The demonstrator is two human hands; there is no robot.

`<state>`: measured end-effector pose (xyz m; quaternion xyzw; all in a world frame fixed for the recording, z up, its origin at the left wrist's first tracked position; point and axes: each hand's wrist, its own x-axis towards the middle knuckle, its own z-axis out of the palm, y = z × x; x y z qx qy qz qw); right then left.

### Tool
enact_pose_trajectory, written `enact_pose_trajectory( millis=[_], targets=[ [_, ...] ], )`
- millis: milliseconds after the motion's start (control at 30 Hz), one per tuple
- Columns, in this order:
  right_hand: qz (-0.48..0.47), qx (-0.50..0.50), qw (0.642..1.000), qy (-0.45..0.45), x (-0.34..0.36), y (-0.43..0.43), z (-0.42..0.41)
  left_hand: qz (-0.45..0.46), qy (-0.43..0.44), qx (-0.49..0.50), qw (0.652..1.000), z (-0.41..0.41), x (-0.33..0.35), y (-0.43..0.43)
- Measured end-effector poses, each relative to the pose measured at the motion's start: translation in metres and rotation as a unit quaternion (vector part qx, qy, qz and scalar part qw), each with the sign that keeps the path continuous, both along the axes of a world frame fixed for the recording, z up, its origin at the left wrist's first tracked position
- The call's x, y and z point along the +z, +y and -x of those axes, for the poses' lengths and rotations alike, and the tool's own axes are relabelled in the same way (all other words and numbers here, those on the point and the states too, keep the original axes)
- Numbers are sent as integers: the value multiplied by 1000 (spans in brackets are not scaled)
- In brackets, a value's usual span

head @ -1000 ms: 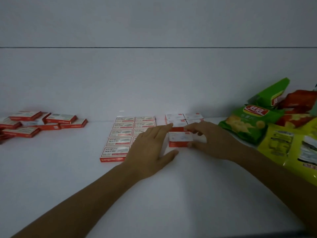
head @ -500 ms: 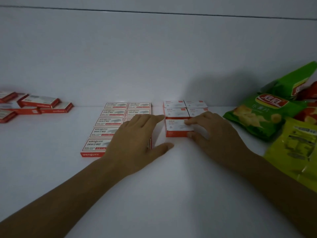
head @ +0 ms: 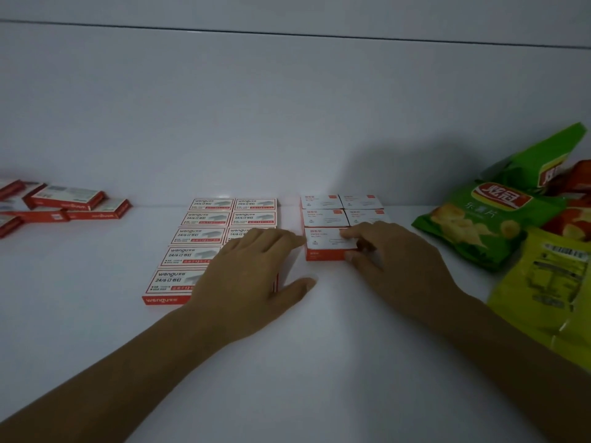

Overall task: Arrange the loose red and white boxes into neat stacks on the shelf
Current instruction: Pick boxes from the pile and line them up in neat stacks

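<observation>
Near the back edge of the shelf point(head: 319, 346), mid-width, your right hand point(head: 393, 260) pinches the front box point(head: 323, 247), thumb at its near right corner, forefinger on top. Your left hand point(head: 252, 276) lies flat, fingers straight, over the staple-box rows point(head: 201, 235), fingertips at that box's left side. It is probably light, stiff cardboard with a slick face: hold it by its side walls and squeeze gently. The loose boxes point(head: 67, 199) wait toward the shelf's left end.

Red and white boxes point(head: 204, 257) with dark lettering sit at centre on a white shelf point(head: 96, 330); green point(head: 479, 225) and yellow snack bags point(head: 550, 282) at right.
</observation>
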<state>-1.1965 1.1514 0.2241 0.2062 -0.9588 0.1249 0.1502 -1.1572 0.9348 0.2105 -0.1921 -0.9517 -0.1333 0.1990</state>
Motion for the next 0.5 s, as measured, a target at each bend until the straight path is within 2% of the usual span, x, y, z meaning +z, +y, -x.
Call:
enact_pose_trajectory(
  millis=[367, 500],
  targets=[
    [18, -3, 1000, -2, -2, 0, 3, 3, 2, -1, 1000, 2, 0, -1],
    [53, 3, 998, 14, 0, 1, 3, -7, 4, -4, 1000, 3, 1, -1]
  ],
)
